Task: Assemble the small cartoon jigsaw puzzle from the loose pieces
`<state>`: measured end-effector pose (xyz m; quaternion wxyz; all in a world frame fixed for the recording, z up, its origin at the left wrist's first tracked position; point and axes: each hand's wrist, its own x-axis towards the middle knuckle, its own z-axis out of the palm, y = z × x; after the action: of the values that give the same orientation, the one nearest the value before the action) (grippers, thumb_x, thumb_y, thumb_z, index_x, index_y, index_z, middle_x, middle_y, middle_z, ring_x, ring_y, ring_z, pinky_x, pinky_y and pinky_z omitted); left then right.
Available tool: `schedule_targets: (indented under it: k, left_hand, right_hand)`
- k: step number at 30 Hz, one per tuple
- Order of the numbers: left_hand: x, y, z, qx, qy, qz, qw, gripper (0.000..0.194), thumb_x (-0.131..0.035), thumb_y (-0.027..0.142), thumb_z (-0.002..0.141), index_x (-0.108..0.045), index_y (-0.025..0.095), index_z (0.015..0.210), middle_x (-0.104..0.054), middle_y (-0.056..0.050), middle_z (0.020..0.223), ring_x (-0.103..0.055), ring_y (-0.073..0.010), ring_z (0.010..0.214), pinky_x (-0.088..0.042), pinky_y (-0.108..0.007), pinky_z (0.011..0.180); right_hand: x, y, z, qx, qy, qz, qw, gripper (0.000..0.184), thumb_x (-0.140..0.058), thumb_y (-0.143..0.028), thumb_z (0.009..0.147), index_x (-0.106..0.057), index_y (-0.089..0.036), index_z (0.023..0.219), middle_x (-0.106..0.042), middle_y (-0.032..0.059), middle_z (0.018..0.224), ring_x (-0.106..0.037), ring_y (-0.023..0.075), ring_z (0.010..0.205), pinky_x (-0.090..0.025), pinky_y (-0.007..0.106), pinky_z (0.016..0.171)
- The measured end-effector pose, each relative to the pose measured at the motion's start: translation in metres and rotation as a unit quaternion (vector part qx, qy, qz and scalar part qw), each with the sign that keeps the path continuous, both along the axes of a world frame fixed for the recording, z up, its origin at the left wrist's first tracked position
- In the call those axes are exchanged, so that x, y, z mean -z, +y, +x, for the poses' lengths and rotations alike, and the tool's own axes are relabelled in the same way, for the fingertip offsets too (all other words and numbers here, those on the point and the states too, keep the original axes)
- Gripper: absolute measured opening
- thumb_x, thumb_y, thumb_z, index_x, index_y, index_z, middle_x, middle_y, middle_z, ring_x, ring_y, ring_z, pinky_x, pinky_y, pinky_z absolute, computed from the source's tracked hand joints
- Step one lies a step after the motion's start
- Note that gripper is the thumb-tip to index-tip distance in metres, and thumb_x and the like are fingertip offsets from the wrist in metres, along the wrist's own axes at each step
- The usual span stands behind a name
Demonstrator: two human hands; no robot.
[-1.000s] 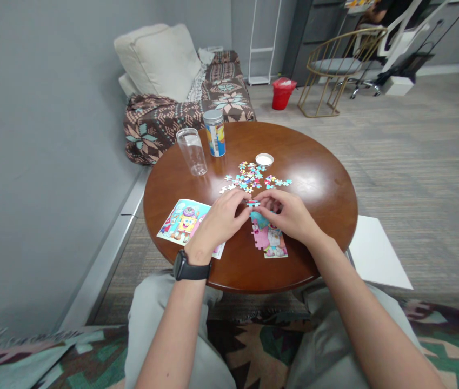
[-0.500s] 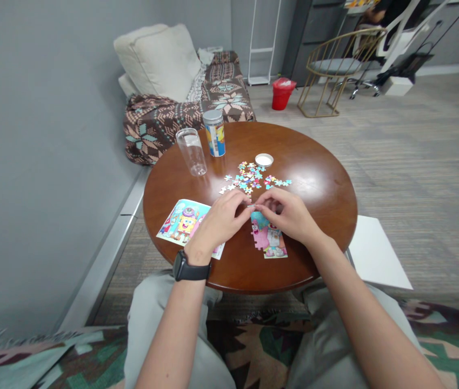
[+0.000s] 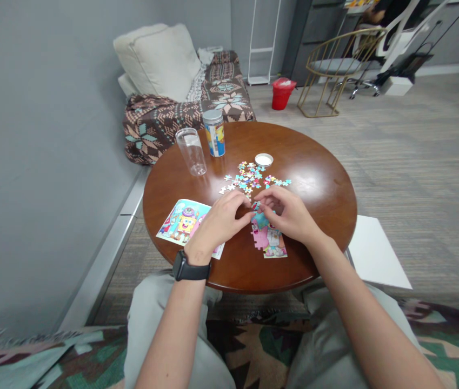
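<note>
At the left of the frame a smooth grey wall runs down past a plump cream cushion and a knitted throw patterned with angular, star-like shapes. Left of centre, on the round, glossy brown wood of the counter, lies a flat glossy picture sheet, partly covered by the left forearm, with its black banded watch. Beyond it stand a clear, tapering tumbler and a cylindrical printed canister with a ridged silvery lid. At centre, the left hand has its grip parted, thumb and forefinger apart with nothing visible between them. Loose knobbed jigsaw pieces are scattered just past the hands, near a shallow, white-lined round lid. One small bluish piece is pinched in the nearly closed grip of the right hand, above the top edge of the partly joined puzzle, flat, with a notched left side. Farther right come a red bin, a chair of slender gold-coloured bars and, lower right, a smooth white panel.
</note>
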<state>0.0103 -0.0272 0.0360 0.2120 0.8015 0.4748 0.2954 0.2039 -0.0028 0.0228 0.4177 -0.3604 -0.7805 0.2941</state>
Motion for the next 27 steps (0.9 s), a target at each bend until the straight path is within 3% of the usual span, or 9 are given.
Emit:
schedule_targets:
  k: [11,19,27]
  left_hand:
    - [-0.0027,-0.0007,0.0016,-0.015,-0.003,0.004,1.000,0.012,-0.050,0.019,0.097,-0.056,0.020,0.088,-0.062,-0.004,0.094,-0.058,-0.0190,0.092,-0.047,-0.033,0.086]
    - [-0.0042,-0.0015,0.0022,0.013,-0.002,0.006,1.000,0.014,-0.048,0.020,0.098,-0.057,0.020,0.087,-0.063,-0.005,0.097,-0.058,-0.0197,0.094,-0.047,-0.034,0.087]
    - [-0.0043,-0.0021,0.0024,0.000,-0.008,0.004,1.000,0.010,-0.050,0.022,0.097,-0.058,0.021,0.091,-0.065,-0.005,0.098,-0.059,-0.0198,0.096,-0.047,-0.034,0.089]
  right_hand:
    - [0.0001,0.0007,0.0000,-0.012,-0.022,-0.027,0.999,0.005,-0.062,-0.026,0.088,-0.063,-0.021,0.087,-0.065,0.0015,0.076,-0.058,0.0143,0.066,-0.051,0.028,0.065]
    - [-0.0019,-0.0006,0.0001,-0.011,-0.012,-0.035,0.999,0.012,-0.061,-0.026,0.089,-0.064,-0.021,0.099,-0.066,0.0019,0.079,-0.059,0.0141,0.067,-0.051,0.028,0.064]
    - [-0.0021,0.0001,0.0011,-0.008,-0.018,-0.025,0.999,0.012,-0.059,-0.027,0.092,-0.068,-0.021,0.097,-0.069,0.0021,0.081,-0.062,0.0151,0.071,-0.051,0.029,0.067]
